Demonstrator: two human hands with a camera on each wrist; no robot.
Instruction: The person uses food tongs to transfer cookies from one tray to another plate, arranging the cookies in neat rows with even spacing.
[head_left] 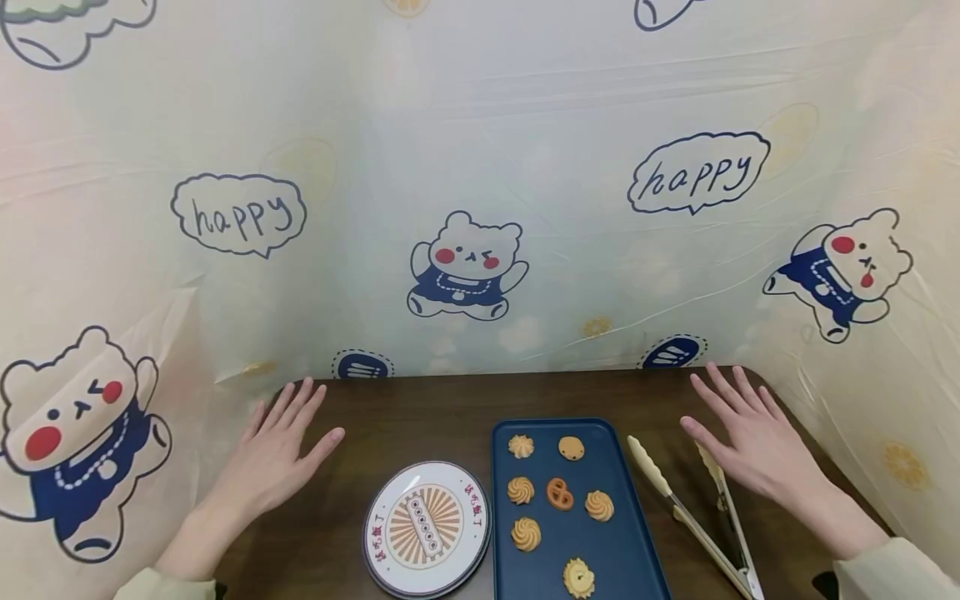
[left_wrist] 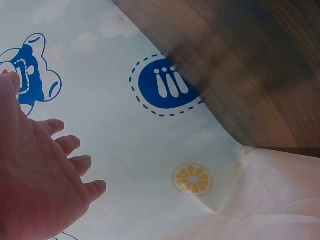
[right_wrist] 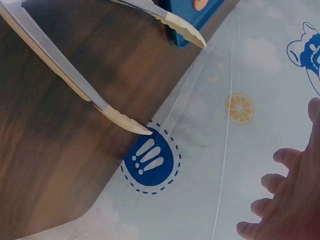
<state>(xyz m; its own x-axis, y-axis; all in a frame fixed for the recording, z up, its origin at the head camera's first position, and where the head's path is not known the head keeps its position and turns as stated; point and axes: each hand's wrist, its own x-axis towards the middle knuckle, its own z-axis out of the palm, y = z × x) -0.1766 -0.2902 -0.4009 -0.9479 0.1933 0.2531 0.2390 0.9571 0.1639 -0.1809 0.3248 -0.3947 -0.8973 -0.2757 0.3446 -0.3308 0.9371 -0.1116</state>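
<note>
My left hand [head_left: 273, 462] is held over the left part of the dark wooden table, fingers spread and straight, holding nothing. On the other side my right hand [head_left: 753, 437] has its fingers spread too, above the tongs [head_left: 693, 525]. Those tongs are metal with cream tips and lie spread apart. A blue tray [head_left: 630, 550] left of them carries several cookies, among them a pretzel-shaped one [head_left: 559, 494] and swirled ones [head_left: 527, 534]. Left of the tray is a small stack of white plates [head_left: 382, 512], the top one printed with a sunburst. Both wrist views show the hands [left_wrist: 40, 175] [right_wrist: 290, 185] touching nothing.
A pale curtain [head_left: 465, 125] printed with bears and "happy" bubbles hangs behind the table [head_left: 420, 408] and along both sides. The tray and plates stand side by side near the front, partly cut off by the head view's lower edge.
</note>
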